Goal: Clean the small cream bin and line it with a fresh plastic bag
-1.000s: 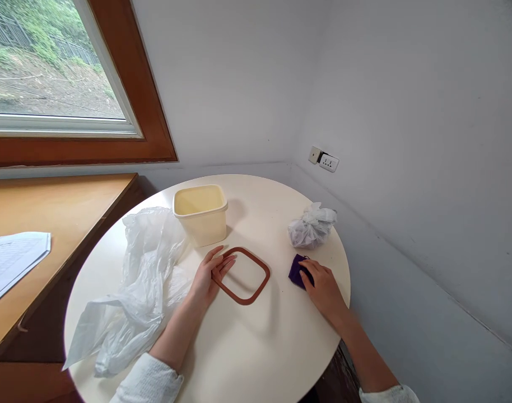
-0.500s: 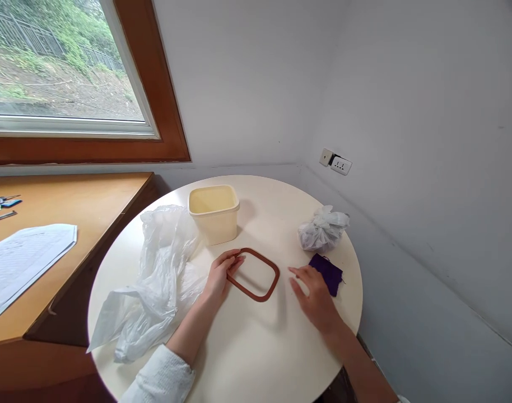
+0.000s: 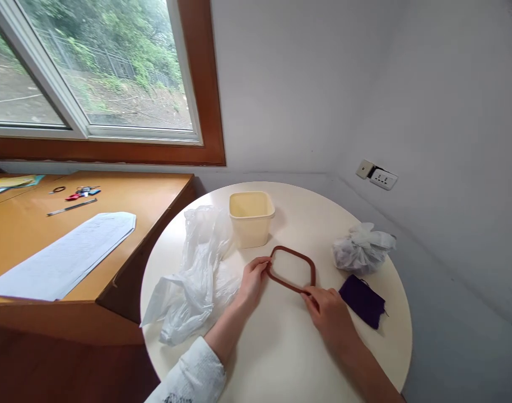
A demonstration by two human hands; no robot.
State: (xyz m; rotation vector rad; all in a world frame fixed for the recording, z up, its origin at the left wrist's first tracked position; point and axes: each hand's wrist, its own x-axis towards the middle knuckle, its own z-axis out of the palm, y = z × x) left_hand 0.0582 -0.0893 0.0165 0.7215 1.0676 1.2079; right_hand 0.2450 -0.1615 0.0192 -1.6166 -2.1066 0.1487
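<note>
A thin brown frame (image 3: 312, 271), rectangular with rounded corners and open in the middle, is held just above the round table. My left hand (image 3: 252, 282) pinches its left side between thumb and fingers. At its near right corner, my right hand (image 3: 329, 314) is closed on the rim. To the right of that hand lies a dark purple piece of cloth (image 3: 363, 302) with frayed edges. A crumpled clear plastic bag (image 3: 192, 288) spreads out left of my left hand. Beyond the frame stands a cream plastic tub (image 3: 251, 226).
On the round white table (image 3: 277, 358), a knotted plastic bag (image 3: 362, 249) with contents I cannot make out sits at the right. The wooden desk (image 3: 163, 196) at left bears paper sheets (image 3: 71, 254), a pen (image 3: 71, 207) and small tools (image 3: 84, 193). Walls stand behind and to the right.
My right hand, apart from the frame with fingers spread before, now grips its near right corner. The left hand keeps its hold. The view has swung left, showing more of the desk.
</note>
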